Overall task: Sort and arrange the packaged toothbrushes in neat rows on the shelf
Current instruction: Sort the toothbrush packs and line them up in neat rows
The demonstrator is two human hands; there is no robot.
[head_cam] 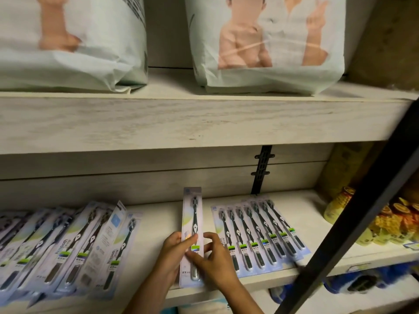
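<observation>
One packaged toothbrush (192, 214), a black brush on a pale card, stands lengthwise in the middle of the lower shelf (158, 220). My left hand (174, 248) grips its left edge and my right hand (215, 259) pinches its lower half from the right. To the right lies a neat overlapping row of toothbrush packs (256, 234). On the left, a looser pile of toothbrush packs (68, 245) leans at an angle, some turned back side up.
Two large diaper bags (267, 41) sit on the upper shelf (181, 118). Yellow bottles and packets (390, 220) fill the right end of the lower shelf. A dark diagonal bar (353, 218) crosses the right foreground. Blue packages (362, 284) lie below.
</observation>
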